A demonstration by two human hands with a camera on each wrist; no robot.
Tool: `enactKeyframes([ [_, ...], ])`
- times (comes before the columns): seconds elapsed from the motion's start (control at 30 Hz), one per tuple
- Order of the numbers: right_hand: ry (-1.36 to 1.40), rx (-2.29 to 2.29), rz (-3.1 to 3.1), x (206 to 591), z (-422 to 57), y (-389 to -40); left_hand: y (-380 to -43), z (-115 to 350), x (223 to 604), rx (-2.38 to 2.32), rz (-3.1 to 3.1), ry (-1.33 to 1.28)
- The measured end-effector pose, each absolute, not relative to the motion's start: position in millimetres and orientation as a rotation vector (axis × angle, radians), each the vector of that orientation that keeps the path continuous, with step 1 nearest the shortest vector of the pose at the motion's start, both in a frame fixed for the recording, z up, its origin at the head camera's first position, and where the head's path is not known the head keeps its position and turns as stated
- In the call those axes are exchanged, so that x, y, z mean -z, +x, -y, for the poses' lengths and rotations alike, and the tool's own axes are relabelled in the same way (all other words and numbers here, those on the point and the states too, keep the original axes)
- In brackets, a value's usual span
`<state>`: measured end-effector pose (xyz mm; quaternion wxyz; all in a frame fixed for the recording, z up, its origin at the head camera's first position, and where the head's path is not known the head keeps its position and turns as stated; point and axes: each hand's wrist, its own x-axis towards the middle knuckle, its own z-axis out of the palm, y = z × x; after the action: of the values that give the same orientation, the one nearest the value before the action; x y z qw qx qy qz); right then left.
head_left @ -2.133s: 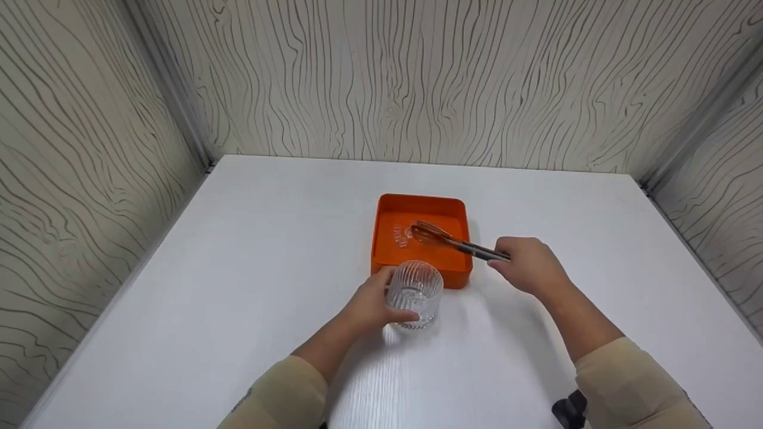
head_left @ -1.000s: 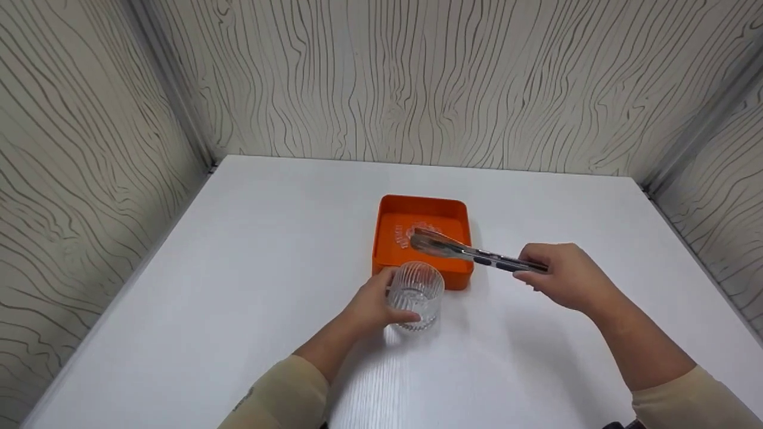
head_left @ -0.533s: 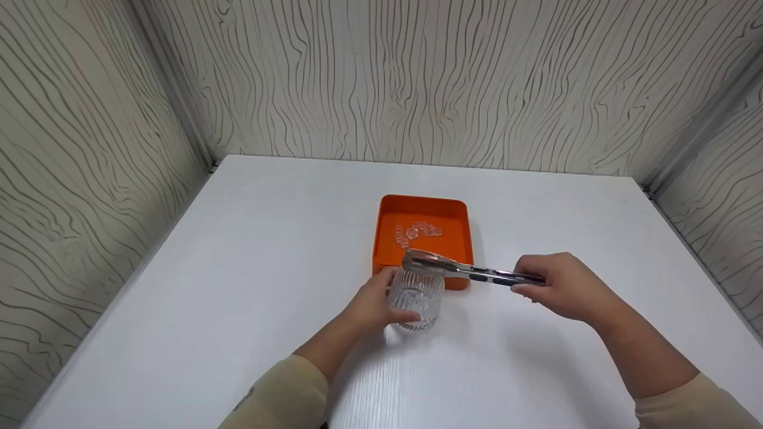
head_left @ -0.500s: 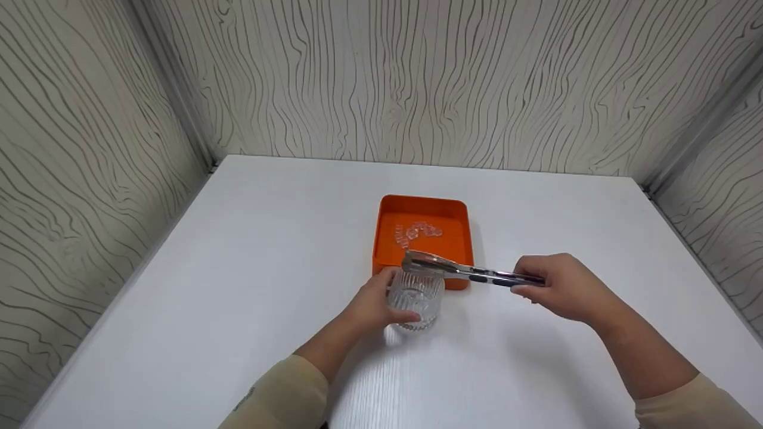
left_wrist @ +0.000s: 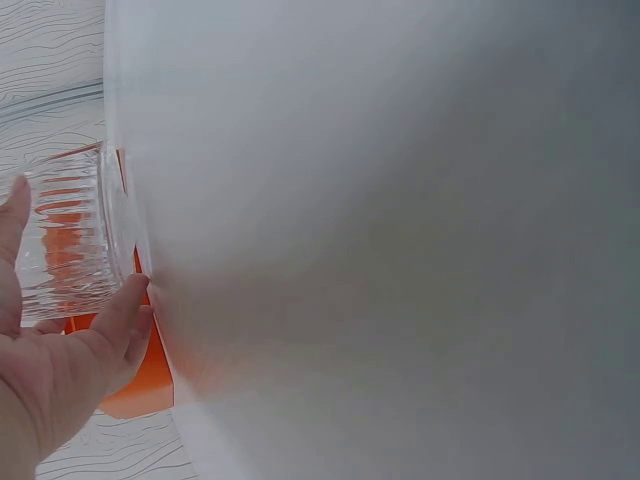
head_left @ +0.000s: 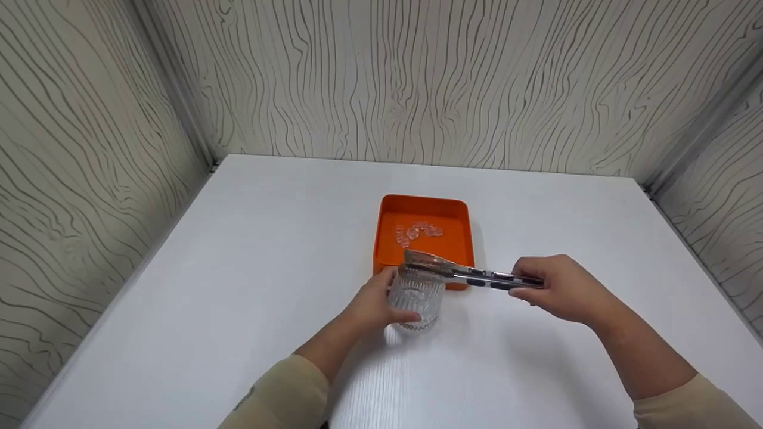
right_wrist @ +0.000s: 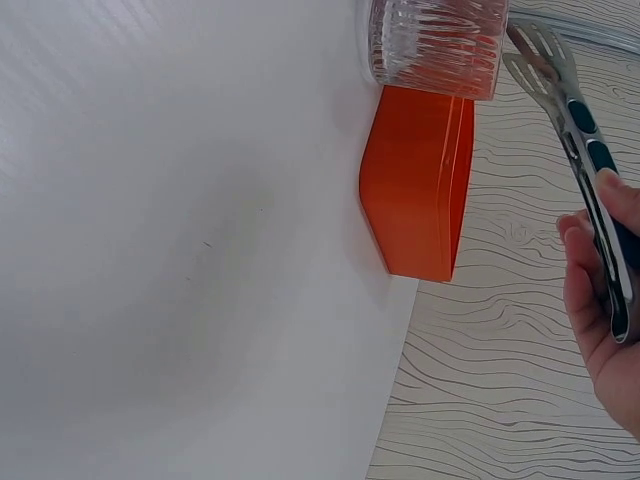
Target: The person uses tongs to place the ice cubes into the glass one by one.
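Observation:
A clear ribbed glass (head_left: 417, 307) stands upright on the white table. My left hand (head_left: 368, 305) holds it from the left side, thumb across its front; fingers and thumb also show around the glass (left_wrist: 75, 225) in the left wrist view. My right hand (head_left: 551, 287) grips metal tongs (head_left: 486, 279) by the handle end. Their heads lie above the glass's mouth, slightly parted, as the tongs (right_wrist: 583, 130) also show in the right wrist view. Whether anything is between the heads I cannot tell. Just behind the glass sits an orange square tray (head_left: 423, 204) with several small clear pieces (head_left: 413, 233) inside.
The white table (head_left: 286, 238) extends around the tray on all sides. Wood-grain patterned panels (head_left: 381, 77) stand behind it and at left and right. The tray's near wall is close behind the glass.
The tongs have moved from over the clear pieces in the tray towards me, to above the glass, and their heads have just parted a little. The left hand and glass stay put.

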<state>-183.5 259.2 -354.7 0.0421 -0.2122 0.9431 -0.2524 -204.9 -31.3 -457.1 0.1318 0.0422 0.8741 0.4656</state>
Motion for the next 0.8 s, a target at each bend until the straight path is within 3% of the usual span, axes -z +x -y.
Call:
enactKeyframes([
  [0.8,-0.645,0.793,-2.891,352.2,-259.9,-187.3,-206.4,33.6,459.0,-1.391,-2.516,0.181],
])
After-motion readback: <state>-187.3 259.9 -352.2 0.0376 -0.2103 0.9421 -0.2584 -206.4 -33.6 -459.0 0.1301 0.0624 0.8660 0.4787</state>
